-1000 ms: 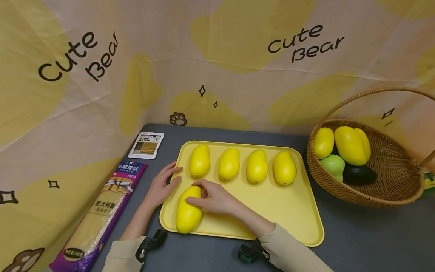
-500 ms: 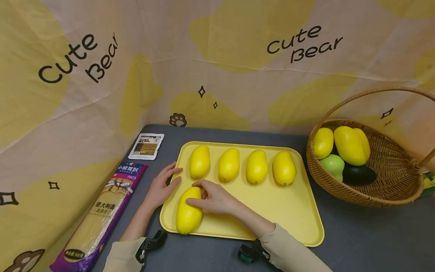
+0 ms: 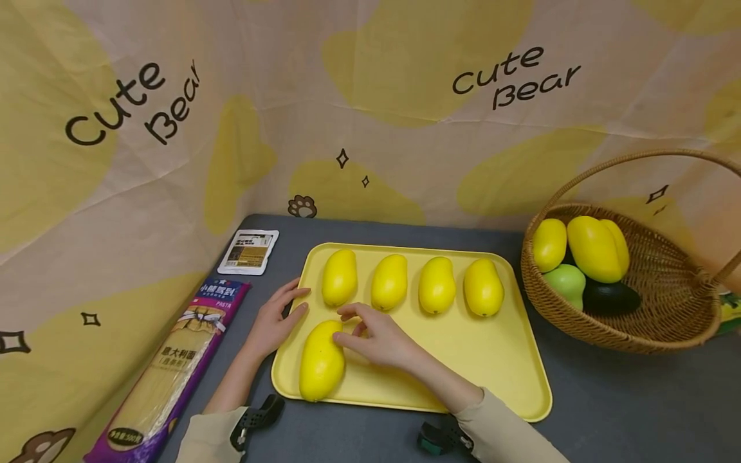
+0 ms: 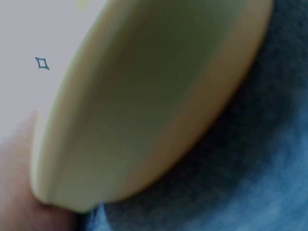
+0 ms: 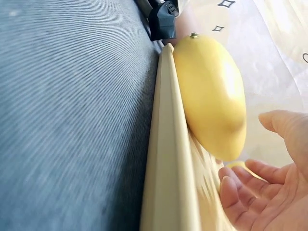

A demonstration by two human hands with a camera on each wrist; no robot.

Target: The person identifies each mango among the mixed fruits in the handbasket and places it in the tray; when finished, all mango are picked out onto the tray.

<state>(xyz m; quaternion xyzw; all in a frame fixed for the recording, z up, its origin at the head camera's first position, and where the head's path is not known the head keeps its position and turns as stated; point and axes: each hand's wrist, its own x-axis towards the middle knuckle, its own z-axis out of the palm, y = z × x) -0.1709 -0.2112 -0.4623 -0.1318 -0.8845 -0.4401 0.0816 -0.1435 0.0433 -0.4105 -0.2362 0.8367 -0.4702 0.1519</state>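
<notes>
A yellow mango [image 3: 320, 366] lies at the front left corner of the yellow tray [image 3: 463, 360], partly over its rim. Just to its right is my right hand [image 3: 379, 337], thumb and fingers spread and loosely bent. The right wrist view shows a gap between this hand and the mango [image 5: 211, 96]. My left hand [image 3: 274, 321] rests on the tray's left rim with relaxed fingers. Along the back of the tray several more mangoes [image 3: 438, 285] form a row. The tray's side [image 4: 144, 110] fills much of the blurred left wrist view.
At right stands a wicker basket [image 3: 674, 283] holding yellow fruits [image 3: 596, 247], a green fruit [image 3: 566, 283] and a dark oval one [image 3: 610, 299]. A pasta pack [image 3: 170, 366] and a white packet [image 3: 249, 251] lie to the left. Printed cloth walls [image 3: 399, 148] surround the grey table.
My right hand has let go of the front mango and moved slightly right. The mango stays in its place, and the left hand remains on the tray rim.
</notes>
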